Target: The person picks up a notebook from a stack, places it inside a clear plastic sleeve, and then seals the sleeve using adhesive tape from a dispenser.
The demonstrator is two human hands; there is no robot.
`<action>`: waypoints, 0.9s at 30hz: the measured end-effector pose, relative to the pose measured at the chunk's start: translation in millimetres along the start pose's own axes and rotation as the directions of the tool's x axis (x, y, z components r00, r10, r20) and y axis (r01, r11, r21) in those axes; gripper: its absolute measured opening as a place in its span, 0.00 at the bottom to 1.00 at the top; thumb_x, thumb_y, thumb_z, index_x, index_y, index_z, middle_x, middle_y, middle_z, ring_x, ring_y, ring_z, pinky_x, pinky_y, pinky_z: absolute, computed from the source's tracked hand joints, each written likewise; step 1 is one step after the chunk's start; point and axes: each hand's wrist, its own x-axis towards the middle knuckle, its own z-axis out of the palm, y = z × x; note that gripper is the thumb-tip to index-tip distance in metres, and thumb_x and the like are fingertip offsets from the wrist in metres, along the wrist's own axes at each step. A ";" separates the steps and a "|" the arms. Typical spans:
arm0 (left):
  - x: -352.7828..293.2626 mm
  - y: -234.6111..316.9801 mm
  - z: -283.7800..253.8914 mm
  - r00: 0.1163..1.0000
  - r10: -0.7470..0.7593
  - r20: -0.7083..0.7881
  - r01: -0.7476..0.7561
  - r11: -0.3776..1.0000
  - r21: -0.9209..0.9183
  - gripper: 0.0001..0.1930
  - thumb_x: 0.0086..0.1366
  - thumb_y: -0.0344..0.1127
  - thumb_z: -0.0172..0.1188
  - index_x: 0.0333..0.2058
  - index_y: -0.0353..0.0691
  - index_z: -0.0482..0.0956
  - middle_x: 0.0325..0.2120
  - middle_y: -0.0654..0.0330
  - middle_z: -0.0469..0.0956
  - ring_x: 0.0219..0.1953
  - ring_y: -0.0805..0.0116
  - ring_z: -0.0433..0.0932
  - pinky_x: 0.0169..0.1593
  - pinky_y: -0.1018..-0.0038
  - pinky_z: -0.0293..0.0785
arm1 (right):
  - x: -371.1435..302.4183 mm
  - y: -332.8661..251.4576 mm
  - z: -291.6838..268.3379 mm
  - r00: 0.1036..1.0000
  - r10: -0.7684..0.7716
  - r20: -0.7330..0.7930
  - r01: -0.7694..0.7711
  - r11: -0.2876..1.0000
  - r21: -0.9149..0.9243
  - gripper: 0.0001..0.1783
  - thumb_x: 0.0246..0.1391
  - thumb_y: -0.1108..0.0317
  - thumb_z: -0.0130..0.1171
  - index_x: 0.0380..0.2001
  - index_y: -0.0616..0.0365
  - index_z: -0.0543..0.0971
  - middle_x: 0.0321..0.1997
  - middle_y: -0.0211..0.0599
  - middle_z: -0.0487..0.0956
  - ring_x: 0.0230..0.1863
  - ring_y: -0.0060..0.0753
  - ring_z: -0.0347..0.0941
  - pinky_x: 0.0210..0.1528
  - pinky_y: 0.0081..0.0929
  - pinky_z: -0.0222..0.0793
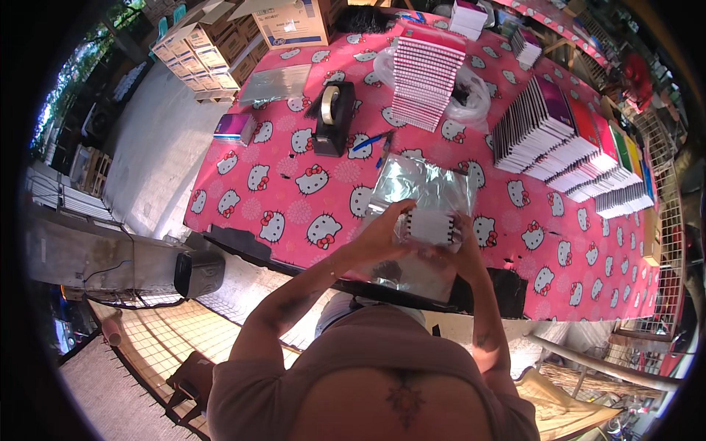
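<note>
Both my hands grip a small block of spiral notebooks (pixel 430 227), its pale page edges toward me and dark coil bindings along both sides. My left hand (pixel 384 229) has its fingers round the left end. The right end is in my right hand (pixel 468 253), whose fingers are partly hidden. Beneath the notebooks, a shiny clear plastic sheet or bag (pixel 423 182) lies on the table near its front edge. Past the plastic are a blue pen (pixel 368 142) and a thin dark tool (pixel 384 151) whose kind is unclear.
A pink, cat-patterned cloth covers the table (pixel 294 209). On it stand a black tape dispenser (pixel 331 125), a tall notebook stack (pixel 426 77), coloured notebook piles (pixel 548 136) to the right, a small stack (pixel 234 128) and flat plastic bags (pixel 276 84) to the left. Cardboard boxes (pixel 290 23) are behind.
</note>
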 end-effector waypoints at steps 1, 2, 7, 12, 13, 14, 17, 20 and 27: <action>1.0 -1.2 -17.6 0.999 0.034 0.017 -0.035 0.996 0.078 0.37 0.53 0.32 0.76 0.59 0.43 0.65 0.50 0.53 0.77 0.52 0.58 0.79 0.54 0.63 0.76 | -1.5 -5.1 0.7 0.997 -0.051 -0.058 0.045 0.994 -0.100 0.44 0.38 0.72 0.78 0.59 0.56 0.67 0.58 0.43 0.72 0.61 0.44 0.70 0.65 0.47 0.65; 6.7 -16.5 -42.2 0.989 0.108 -0.102 -0.092 0.984 0.151 0.37 0.54 0.32 0.75 0.60 0.43 0.66 0.50 0.54 0.77 0.49 0.59 0.80 0.52 0.64 0.77 | -5.5 -38.6 4.2 0.979 -0.177 -0.106 0.136 0.939 -0.316 0.40 0.39 0.70 0.77 0.57 0.55 0.70 0.58 0.42 0.72 0.63 0.45 0.69 0.66 0.50 0.61; 70.7 -102.6 -193.9 0.683 -0.426 -0.593 0.311 0.905 -0.292 0.18 0.63 0.39 0.68 0.49 0.39 0.82 0.33 0.65 0.78 0.33 0.73 0.77 0.33 0.75 0.76 | -4.0 -105.5 5.4 0.868 -0.446 0.219 0.447 0.506 -0.738 0.21 0.41 0.58 0.73 0.40 0.48 0.80 0.54 0.32 0.75 0.62 0.41 0.68 0.68 0.54 0.50; 85.3 -132.0 -198.4 0.739 -0.348 -0.577 0.136 0.916 -0.378 0.13 0.63 0.41 0.69 0.40 0.38 0.84 0.22 0.71 0.75 0.23 0.82 0.71 0.25 0.82 0.66 | 0.5 -127.2 25.5 0.895 -0.407 0.181 0.400 0.555 -0.729 0.17 0.43 0.56 0.71 0.38 0.47 0.82 0.45 0.27 0.78 0.49 0.37 0.75 0.60 0.47 0.57; 88.6 -124.1 -177.8 0.717 -0.380 -0.584 0.098 0.885 -0.456 0.13 0.63 0.40 0.69 0.39 0.38 0.83 0.23 0.70 0.76 0.23 0.82 0.71 0.25 0.82 0.65 | 0.2 -122.0 24.5 0.914 -0.371 0.161 0.361 0.570 -0.738 0.17 0.44 0.57 0.70 0.38 0.47 0.83 0.44 0.28 0.79 0.47 0.36 0.75 0.59 0.46 0.57; 83.6 -117.7 -168.5 0.682 -0.406 -0.609 0.044 0.854 -0.519 0.13 0.63 0.40 0.68 0.39 0.37 0.83 0.23 0.69 0.77 0.23 0.82 0.72 0.25 0.83 0.65 | 0.5 -120.3 24.5 0.922 -0.356 0.152 0.346 0.579 -0.738 0.17 0.44 0.57 0.70 0.39 0.48 0.83 0.42 0.28 0.79 0.46 0.36 0.76 0.58 0.45 0.58; 55.3 -163.2 -191.2 0.729 -0.278 -0.626 0.065 0.938 -0.341 0.11 0.62 0.38 0.68 0.38 0.36 0.85 0.28 0.64 0.84 0.26 0.75 0.80 0.28 0.79 0.73 | 1.1 -129.1 36.3 0.915 -0.363 0.176 0.371 0.584 -0.722 0.18 0.46 0.58 0.68 0.41 0.49 0.83 0.39 0.29 0.81 0.43 0.36 0.77 0.56 0.42 0.59; 62.7 -125.9 -201.2 0.746 -0.041 -0.665 0.365 0.860 0.356 0.07 0.60 0.36 0.65 0.32 0.39 0.87 0.24 0.61 0.84 0.27 0.71 0.83 0.32 0.72 0.78 | 1.8 -119.5 42.2 0.921 -0.368 0.128 0.332 0.570 -0.752 0.19 0.48 0.56 0.66 0.43 0.51 0.83 0.38 0.30 0.83 0.42 0.35 0.79 0.56 0.40 0.59; 46.6 -88.7 -157.7 0.785 -0.277 -0.554 0.114 0.944 -0.310 0.16 0.64 0.41 0.65 0.46 0.37 0.81 0.30 0.63 0.81 0.27 0.70 0.79 0.30 0.71 0.74 | -3.4 -126.8 49.0 0.946 -0.311 0.087 0.255 0.556 -0.791 0.22 0.52 0.52 0.65 0.47 0.53 0.82 0.42 0.31 0.84 0.43 0.37 0.80 0.59 0.44 0.58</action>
